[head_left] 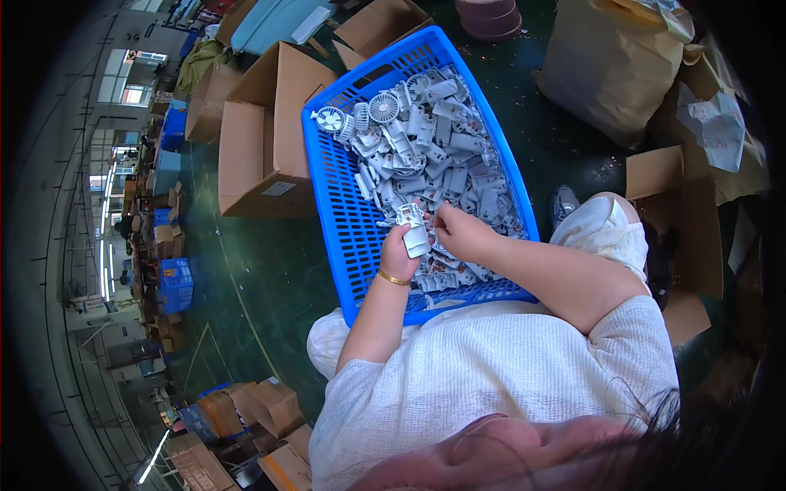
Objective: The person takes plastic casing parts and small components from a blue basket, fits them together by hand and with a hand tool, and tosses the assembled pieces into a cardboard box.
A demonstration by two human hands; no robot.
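A blue plastic crate [340,204] rests on my lap, tilted away from me, and holds several pale grey plastic fan parts [434,139], some with round grilles. My left hand [399,250], with a gold bangle on the wrist, grips one white fan housing [414,229] upright over the near end of the crate. My right hand [460,231] is beside it with fingers pinched at the housing's top right edge, touching it. Both hands hover just above the pile of parts.
Open cardboard boxes [262,131] stand left of the crate on the dark green floor. A large tan sack [610,61] sits at upper right, another box [684,221] at right. More boxes [262,409] and blue crates [176,282] lie at left.
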